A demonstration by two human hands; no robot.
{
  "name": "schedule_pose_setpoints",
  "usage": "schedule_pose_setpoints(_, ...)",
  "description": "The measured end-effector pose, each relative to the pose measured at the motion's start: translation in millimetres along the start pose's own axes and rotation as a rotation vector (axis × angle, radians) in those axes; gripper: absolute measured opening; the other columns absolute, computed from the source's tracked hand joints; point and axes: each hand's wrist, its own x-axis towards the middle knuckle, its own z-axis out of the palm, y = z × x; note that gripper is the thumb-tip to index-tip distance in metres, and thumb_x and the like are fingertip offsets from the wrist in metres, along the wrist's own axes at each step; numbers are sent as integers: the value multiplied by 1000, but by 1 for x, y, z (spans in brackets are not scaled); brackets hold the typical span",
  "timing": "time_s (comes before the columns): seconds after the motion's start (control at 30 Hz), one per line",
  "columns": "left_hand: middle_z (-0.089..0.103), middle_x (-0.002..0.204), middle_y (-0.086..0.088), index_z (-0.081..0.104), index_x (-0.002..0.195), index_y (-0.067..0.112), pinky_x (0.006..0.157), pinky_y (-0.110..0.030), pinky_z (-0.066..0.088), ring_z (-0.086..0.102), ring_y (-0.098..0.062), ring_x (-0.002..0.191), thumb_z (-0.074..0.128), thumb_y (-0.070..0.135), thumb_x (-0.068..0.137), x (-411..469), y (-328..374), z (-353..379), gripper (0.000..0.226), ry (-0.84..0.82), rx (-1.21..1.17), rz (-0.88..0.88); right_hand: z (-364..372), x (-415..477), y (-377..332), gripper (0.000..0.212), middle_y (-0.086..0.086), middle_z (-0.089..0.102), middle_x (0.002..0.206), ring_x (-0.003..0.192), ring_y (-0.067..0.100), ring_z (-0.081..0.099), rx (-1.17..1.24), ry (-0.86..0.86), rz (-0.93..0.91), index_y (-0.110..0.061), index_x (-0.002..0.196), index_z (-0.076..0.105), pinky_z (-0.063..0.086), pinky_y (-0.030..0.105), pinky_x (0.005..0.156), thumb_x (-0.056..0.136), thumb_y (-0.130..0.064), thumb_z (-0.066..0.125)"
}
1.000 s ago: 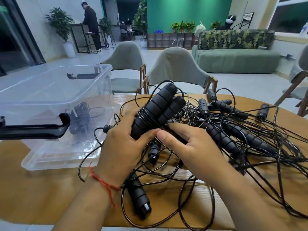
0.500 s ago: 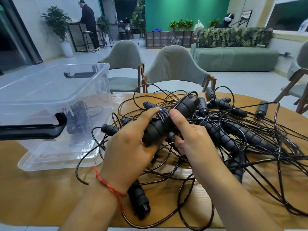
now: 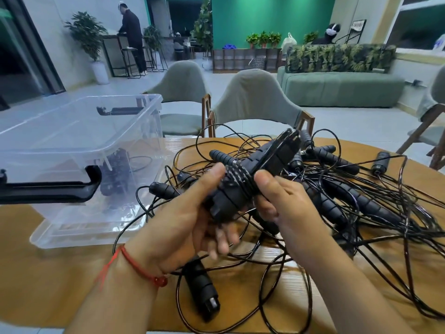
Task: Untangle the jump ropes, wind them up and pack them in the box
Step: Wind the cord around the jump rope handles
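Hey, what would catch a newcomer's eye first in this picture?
At centre, the left hand grips a wound bundle of black jump-rope handles while the right hand pinches its cord wraps. A tangle of black ropes sprawls over the wooden table behind; a clear box stands at left.

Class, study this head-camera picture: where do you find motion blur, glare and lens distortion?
Head view, centre: motion blur smears the fingers of the left hand and the far tip of the wound rope bundle; head view, left: pale glare on the clear box wall, sheen on the table; head view, edges: wide-angle bending tilts the dark door frame.
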Motion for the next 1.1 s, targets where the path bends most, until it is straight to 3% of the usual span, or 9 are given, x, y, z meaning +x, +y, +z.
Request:
schedule_pose_setpoints(0.13, 66, 60, -9, 80, 98, 10, 35, -18, 46, 62, -11, 41, 84, 77, 64, 3, -7, -8, 75, -233, -148, -84, -4, -2, 2, 30, -23, 62, 61, 61, -4, 61, 63, -156, -77, -43, 79, 78, 44, 6, 63, 99, -41, 55)
schedule_pose_setpoints(0.33, 76, 107, -16, 61, 130, 0, 63, -28, 65, 79, -17, 83, 60, 57, 101, 12, -27, -15, 64, -748, -355, -96, -12, -4, 0, 28, -4, 72, 80, 65, 7, 66, 145, -293, -24, -15, 106, 76, 54, 20, 66, 97, -36, 61)
schedule_pose_setpoints(0.43, 74, 100, -12, 59, 129, 0, 63, -26, 64, 76, -11, 73, 60, 51, 103, 13, -35, -17, 58, -806, -296, -42, -10, -4, 0, 46, -3, 73, 79, 62, 12, 69, 208, -391, 26, -3, 111, 70, 51, 16, 61, 98, -47, 69)
schedule_pose_setpoints(0.57, 65, 73, -11, 69, 112, 0, 45, -22, 53, 53, -5, 43, 71, 53, 94, 9, -21, -15, 56, -482, -48, 145, -13, -1, -6, 26, -7, 63, 64, 57, 2, 60, 51, -236, -46, -32, 79, 77, 46, 12, 60, 93, -51, 68)
schedule_pose_setpoints(0.67, 60, 72, -22, 66, 109, -8, 50, -32, 53, 48, -15, 43, 70, 46, 93, 14, -17, -11, 56, -200, 115, 302, -20, 2, -8, 50, 16, 60, 64, 53, 17, 53, -172, -129, -13, -25, 68, 70, 45, 27, 61, 99, -62, 61)
schedule_pose_setpoints(0.8, 73, 76, -13, 70, 105, 6, 60, -60, 57, 63, -28, 53, 72, 48, 97, 17, -20, -6, 42, 153, 395, 393, -16, 3, -10, 61, 7, 61, 53, 51, 17, 56, -364, 8, 78, -14, 63, 67, 46, 33, 65, 103, -58, 52)
schedule_pose_setpoints(0.93, 75, 77, 9, 69, 96, 31, 63, -36, 61, 72, -11, 68, 68, 67, 90, 19, -25, -11, 37, 486, 826, 502, -15, 4, -3, 62, -1, 65, 57, 55, 15, 62, -674, 138, 80, -20, 76, 74, 55, 45, 67, 102, -70, 50)
schedule_pose_setpoints(1.03, 71, 75, 11, 62, 97, 37, 66, -35, 59, 69, -8, 70, 64, 72, 86, 22, -28, -21, 37, 482, 980, 503, -19, 4, -8, 46, 1, 60, 56, 53, 15, 55, -632, 148, 93, -26, 82, 78, 51, 44, 63, 102, -61, 57)
schedule_pose_setpoints(1.1, 67, 79, 16, 55, 95, 43, 69, -29, 58, 66, -3, 78, 67, 66, 86, 22, -26, -21, 28, 483, 1049, 472, -21, 2, -16, 42, -3, 51, 52, 48, 7, 46, -527, 118, 117, -35, 70, 75, 40, 37, 60, 106, -49, 57)
